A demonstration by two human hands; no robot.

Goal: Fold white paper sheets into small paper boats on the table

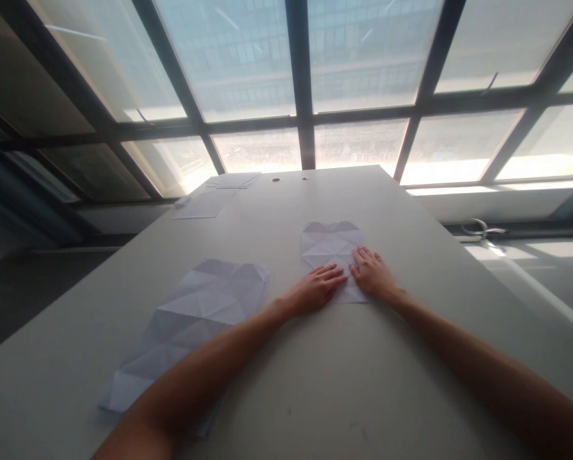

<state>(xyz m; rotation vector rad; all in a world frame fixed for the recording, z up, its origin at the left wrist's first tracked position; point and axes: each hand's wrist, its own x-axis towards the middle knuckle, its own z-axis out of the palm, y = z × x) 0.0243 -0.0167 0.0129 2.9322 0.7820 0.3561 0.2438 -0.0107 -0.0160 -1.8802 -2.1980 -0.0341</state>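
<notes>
A small creased sheet of white paper (pixel 331 243) lies on the white table, its far edge wavy from the folds. My left hand (pixel 317 287) rests flat on the near left part of this sheet, fingers stretched out to the right. Opposite it, my right hand (pixel 371 273) presses on the right side of the paper with its fingers spread. The fingertips of both hands come close together near the sheet's middle. A larger creased paper (pixel 209 294) lies to the left, partly covered by my left forearm.
The white table (pixel 310 370) stretches away toward tall framed windows. Several flat sheets of paper (pixel 200 207) lie at its far left. Two small round holes sit near the far edge. Beyond the right edge, a curved metal object (pixel 480 229) shows near the floor.
</notes>
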